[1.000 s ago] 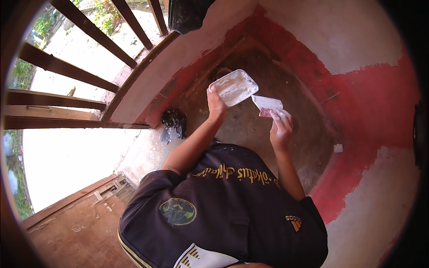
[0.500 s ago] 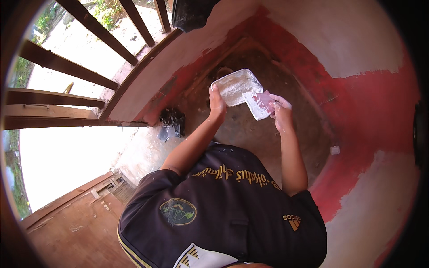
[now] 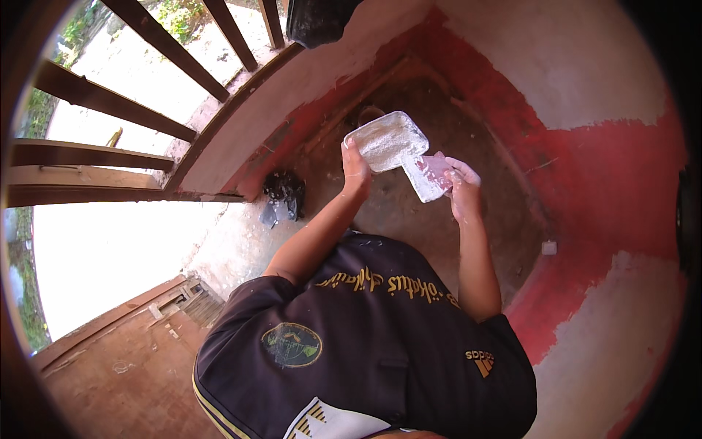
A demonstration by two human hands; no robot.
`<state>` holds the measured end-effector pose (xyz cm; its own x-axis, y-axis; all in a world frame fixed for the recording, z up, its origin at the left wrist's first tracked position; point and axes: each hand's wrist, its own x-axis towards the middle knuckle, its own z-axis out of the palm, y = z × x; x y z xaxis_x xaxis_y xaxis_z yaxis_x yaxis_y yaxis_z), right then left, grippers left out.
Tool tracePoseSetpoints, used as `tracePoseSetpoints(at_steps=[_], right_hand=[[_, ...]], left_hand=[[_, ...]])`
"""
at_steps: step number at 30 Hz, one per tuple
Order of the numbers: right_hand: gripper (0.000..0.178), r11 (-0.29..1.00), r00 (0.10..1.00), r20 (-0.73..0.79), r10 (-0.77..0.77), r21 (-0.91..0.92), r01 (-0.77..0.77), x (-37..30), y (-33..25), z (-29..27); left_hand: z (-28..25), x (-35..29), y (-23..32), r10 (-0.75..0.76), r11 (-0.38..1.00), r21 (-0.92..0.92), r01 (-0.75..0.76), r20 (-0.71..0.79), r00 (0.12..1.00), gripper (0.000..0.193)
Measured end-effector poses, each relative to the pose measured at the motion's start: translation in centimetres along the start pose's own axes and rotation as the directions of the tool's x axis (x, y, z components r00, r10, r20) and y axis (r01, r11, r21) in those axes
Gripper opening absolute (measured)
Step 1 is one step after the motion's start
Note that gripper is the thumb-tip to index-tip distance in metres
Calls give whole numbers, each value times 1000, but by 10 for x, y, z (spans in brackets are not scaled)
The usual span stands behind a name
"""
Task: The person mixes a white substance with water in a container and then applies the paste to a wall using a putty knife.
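My left hand (image 3: 356,172) grips the near left side of a shallow white rectangular tray (image 3: 423,136), thumb along its rim. White putty-like paste (image 3: 384,146) coats the inside of the tray. In my right hand (image 3: 465,192) is a flat, pinkish scraper (image 3: 425,178), pinched between fingers and thumb. White paste covers much of the scraper's blade, mostly along its left and lower edges. The blade's upper corner meets or overlaps the tray's near right corner; I cannot tell whether they touch. Smears of white mark the right hand's fingers.
Around the brown floor stand red walls (image 3: 614,175) with pale patches. A wooden railing (image 3: 164,47) runs along the upper left. On the floor lies a black plastic bag (image 3: 284,192). A dark object (image 3: 319,22) sits at the top, and a brown wooden panel (image 3: 131,373) at lower left.
The scraper has shifted slightly down and turned a little at the tray's corner. The tray and my left hand have hardly moved.
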<state>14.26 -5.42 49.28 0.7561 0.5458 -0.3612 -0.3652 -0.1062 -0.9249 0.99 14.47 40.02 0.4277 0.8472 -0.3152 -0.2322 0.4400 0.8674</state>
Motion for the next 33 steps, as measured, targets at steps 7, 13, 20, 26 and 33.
tracePoseSetpoints(at_steps=[7, 13, 20, 26, 33], right_hand=[[31, 988, 992, -124, -22, 150, 40, -15, -22, -9], [33, 998, 999, -23, -32, 49, 33, 0, 7, -1], [41, 995, 987, -128, -99, -46, 94, -20, -8, -42], [34, 814, 853, -90, -514, -366, 451, 2, -14, -12], [27, 300, 571, 411, -711, -556, 775, 12, -18, -15]], left_hand=[[-6, -1, 5, -7, 1000, 28, 7, -2, 1000, 46], [1, 1, -8, -8, 1000, 20, 8, 26, 1000, 46], [6, -13, 12, 15, 996, 92, -12, -31, 999, 46], [9, -15, -9, 34, 967, 250, -42, 36, 999, 47], [39, -2, -24, -163, 984, -54, 168, 82, 983, 47]])
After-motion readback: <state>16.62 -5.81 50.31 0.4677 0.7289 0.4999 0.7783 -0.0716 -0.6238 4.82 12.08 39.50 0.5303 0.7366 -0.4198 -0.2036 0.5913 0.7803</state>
